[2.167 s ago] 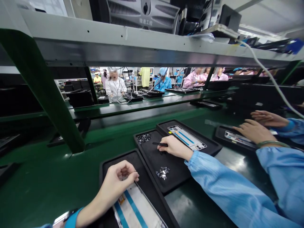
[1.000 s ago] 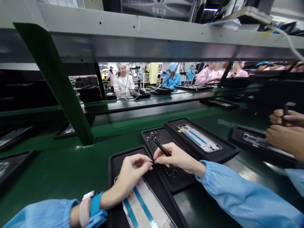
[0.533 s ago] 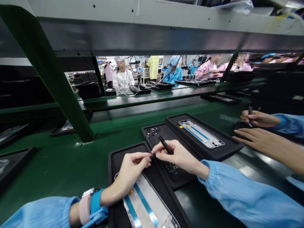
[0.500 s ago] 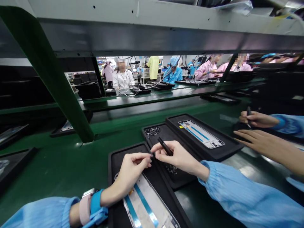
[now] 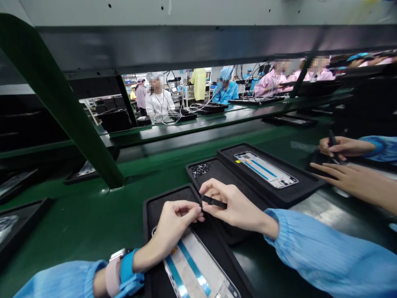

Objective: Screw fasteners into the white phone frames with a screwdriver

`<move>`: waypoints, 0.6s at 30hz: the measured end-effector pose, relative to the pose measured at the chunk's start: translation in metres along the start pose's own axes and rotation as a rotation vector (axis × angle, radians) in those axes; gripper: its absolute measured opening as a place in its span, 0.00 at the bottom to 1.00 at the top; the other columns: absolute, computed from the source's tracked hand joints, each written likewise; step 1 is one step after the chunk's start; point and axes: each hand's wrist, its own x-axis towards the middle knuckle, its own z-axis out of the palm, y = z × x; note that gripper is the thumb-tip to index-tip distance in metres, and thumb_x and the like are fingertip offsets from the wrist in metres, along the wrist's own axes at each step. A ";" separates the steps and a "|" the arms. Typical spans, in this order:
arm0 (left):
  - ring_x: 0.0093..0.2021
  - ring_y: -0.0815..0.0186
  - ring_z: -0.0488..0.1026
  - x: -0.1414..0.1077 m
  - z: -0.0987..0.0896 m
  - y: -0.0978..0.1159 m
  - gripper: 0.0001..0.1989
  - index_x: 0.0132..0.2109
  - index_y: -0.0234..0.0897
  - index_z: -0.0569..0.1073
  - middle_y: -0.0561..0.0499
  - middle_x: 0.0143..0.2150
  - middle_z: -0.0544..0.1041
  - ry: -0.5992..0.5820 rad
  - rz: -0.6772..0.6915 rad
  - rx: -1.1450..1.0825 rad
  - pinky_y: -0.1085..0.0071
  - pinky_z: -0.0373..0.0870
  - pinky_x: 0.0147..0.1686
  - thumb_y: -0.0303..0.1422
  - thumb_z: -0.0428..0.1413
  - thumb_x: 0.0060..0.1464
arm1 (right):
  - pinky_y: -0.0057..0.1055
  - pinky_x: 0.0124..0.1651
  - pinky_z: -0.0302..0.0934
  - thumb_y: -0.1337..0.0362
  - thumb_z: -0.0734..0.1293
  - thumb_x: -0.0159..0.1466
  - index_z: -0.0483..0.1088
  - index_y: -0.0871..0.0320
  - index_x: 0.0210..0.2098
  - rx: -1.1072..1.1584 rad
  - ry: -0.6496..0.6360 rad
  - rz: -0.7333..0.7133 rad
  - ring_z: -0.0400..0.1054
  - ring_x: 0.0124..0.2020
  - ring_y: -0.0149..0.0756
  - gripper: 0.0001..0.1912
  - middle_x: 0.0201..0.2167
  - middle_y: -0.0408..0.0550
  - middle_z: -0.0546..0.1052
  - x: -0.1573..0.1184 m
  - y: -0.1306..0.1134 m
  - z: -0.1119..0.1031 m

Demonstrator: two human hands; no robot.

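Head view: left hand pinched at black tweezers in right hand

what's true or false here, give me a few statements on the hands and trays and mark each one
The right hand holds black tweezers: true.
The left hand lies flat on the bench: false, its fingertips pinch together over the near black tray.
The far black tray holds a phone frame: true.
The pile of small dark parts lies in the near black tray: false, it lies in the middle tray.
A co-worker's hand holds a dark tool: true.
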 end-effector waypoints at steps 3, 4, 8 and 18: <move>0.29 0.64 0.74 -0.001 -0.001 0.000 0.13 0.30 0.30 0.77 0.46 0.27 0.79 -0.020 0.026 0.009 0.72 0.69 0.31 0.38 0.58 0.47 | 0.24 0.31 0.61 0.69 0.63 0.57 0.60 0.59 0.39 0.046 0.010 0.008 0.69 0.29 0.29 0.11 0.27 0.43 0.71 0.002 0.000 0.001; 0.30 0.64 0.74 -0.001 -0.002 0.000 0.13 0.31 0.30 0.77 0.45 0.28 0.79 -0.028 0.035 0.018 0.72 0.69 0.31 0.38 0.58 0.48 | 0.24 0.31 0.61 0.68 0.64 0.57 0.60 0.59 0.39 0.055 0.012 0.011 0.69 0.29 0.29 0.10 0.27 0.43 0.71 0.002 0.000 0.001; 0.29 0.65 0.74 -0.002 -0.004 -0.001 0.14 0.32 0.30 0.74 0.46 0.28 0.78 -0.049 0.075 0.074 0.73 0.68 0.31 0.39 0.54 0.52 | 0.26 0.34 0.62 0.67 0.63 0.58 0.61 0.60 0.37 0.073 0.002 0.007 0.67 0.30 0.29 0.08 0.28 0.44 0.70 0.003 -0.006 -0.001; 0.34 0.64 0.65 -0.007 -0.006 -0.001 0.12 0.27 0.36 0.67 0.50 0.29 0.69 -0.102 0.368 0.500 0.69 0.61 0.35 0.34 0.47 0.57 | 0.21 0.27 0.57 0.72 0.63 0.57 0.59 0.59 0.40 -0.021 -0.148 -0.032 0.65 0.26 0.26 0.12 0.24 0.40 0.71 -0.001 -0.016 -0.004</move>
